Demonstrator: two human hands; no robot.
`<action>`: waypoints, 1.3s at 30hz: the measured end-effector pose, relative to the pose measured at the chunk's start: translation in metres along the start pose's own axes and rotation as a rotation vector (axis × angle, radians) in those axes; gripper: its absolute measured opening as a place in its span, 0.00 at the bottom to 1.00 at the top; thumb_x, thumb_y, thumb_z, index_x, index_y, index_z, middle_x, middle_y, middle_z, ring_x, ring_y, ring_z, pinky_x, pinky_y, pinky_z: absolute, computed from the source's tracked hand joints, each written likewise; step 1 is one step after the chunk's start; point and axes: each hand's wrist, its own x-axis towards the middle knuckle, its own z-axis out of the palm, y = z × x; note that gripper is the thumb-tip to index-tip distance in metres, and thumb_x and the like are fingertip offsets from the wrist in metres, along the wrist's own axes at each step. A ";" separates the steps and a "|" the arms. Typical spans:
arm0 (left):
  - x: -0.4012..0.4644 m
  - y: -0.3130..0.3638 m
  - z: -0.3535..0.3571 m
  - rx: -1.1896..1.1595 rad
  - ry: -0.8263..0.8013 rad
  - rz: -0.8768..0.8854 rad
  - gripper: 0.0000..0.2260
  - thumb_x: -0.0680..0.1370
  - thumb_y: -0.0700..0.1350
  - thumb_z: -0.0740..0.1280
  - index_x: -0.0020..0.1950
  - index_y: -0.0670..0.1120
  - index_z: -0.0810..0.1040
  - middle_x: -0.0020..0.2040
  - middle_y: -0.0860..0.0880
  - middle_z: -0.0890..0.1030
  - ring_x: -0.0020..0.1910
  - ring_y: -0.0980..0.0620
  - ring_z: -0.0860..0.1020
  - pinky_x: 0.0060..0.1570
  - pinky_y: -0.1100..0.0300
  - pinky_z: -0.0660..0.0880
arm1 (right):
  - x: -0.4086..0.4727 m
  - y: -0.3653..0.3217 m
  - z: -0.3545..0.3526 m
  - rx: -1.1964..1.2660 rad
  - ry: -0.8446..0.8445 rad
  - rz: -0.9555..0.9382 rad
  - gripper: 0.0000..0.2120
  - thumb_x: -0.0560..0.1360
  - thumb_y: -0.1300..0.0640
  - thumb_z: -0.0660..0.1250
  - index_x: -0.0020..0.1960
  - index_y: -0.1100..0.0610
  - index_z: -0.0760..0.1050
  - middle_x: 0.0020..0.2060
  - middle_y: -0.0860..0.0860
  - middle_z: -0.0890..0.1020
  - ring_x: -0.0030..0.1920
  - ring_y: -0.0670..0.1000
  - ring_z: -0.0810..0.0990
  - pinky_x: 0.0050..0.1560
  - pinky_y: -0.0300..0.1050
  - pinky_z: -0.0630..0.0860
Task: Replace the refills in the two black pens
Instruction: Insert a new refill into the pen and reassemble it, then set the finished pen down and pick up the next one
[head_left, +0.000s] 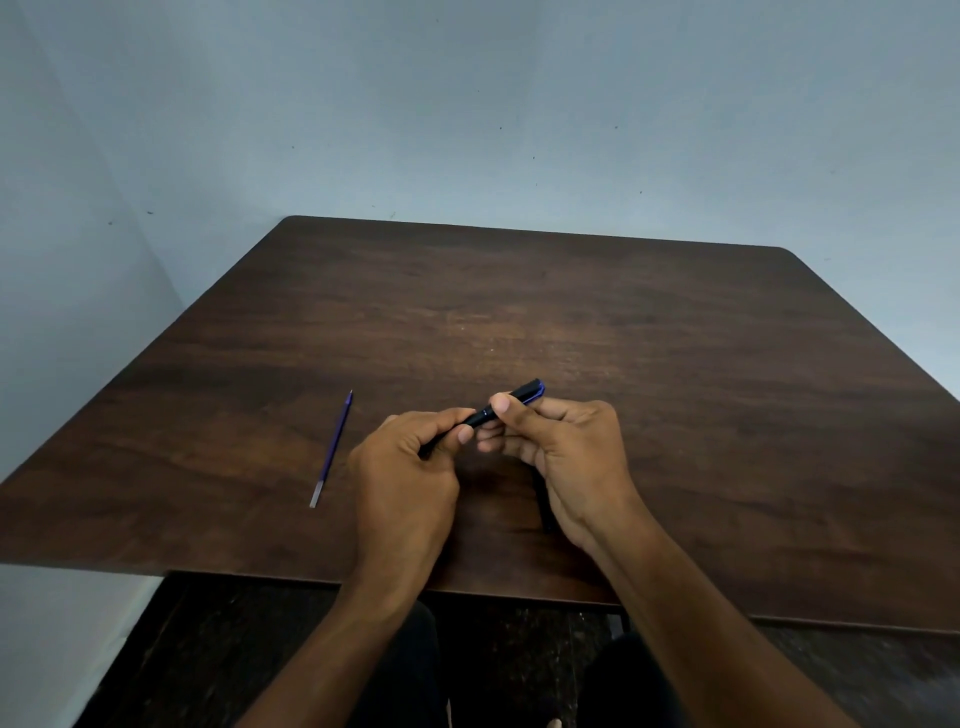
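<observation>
Both hands hold one black pen (525, 393) with a blue trim above the table's front middle. My left hand (410, 462) grips its lower, near end, and my right hand (566, 447) pinches its upper part, whose cap end sticks out past the thumb. A second dark pen (543, 512) lies on the table under my right hand, mostly hidden by it. A thin purple refill (333, 448) with a clear end lies flat on the table to the left of my left hand.
The dark brown wooden table (675, 364) stands against a pale blue wall (467, 104) at its far edge and left side. Below the near edge are my dark-clothed legs and a dark floor.
</observation>
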 end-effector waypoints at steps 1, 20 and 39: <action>0.001 -0.001 0.001 -0.002 -0.007 -0.007 0.12 0.75 0.38 0.74 0.51 0.55 0.85 0.44 0.62 0.84 0.48 0.61 0.82 0.53 0.63 0.77 | 0.001 0.000 0.000 -0.001 0.000 0.002 0.10 0.75 0.60 0.73 0.43 0.69 0.84 0.38 0.65 0.85 0.40 0.64 0.85 0.45 0.49 0.83; 0.003 -0.006 0.007 -0.167 -0.206 -0.103 0.05 0.78 0.54 0.70 0.49 0.60 0.86 0.43 0.61 0.86 0.44 0.62 0.84 0.45 0.63 0.79 | 0.002 -0.033 -0.009 -0.416 0.104 -0.055 0.04 0.73 0.58 0.76 0.39 0.55 0.86 0.29 0.52 0.85 0.28 0.46 0.80 0.31 0.39 0.77; 0.021 0.024 0.056 0.083 -0.304 -0.008 0.05 0.77 0.46 0.73 0.51 0.53 0.87 0.44 0.64 0.84 0.47 0.73 0.79 0.46 0.82 0.69 | -0.009 -0.054 -0.104 -1.112 0.551 -0.036 0.13 0.74 0.53 0.75 0.32 0.56 0.82 0.25 0.48 0.81 0.23 0.46 0.79 0.23 0.38 0.77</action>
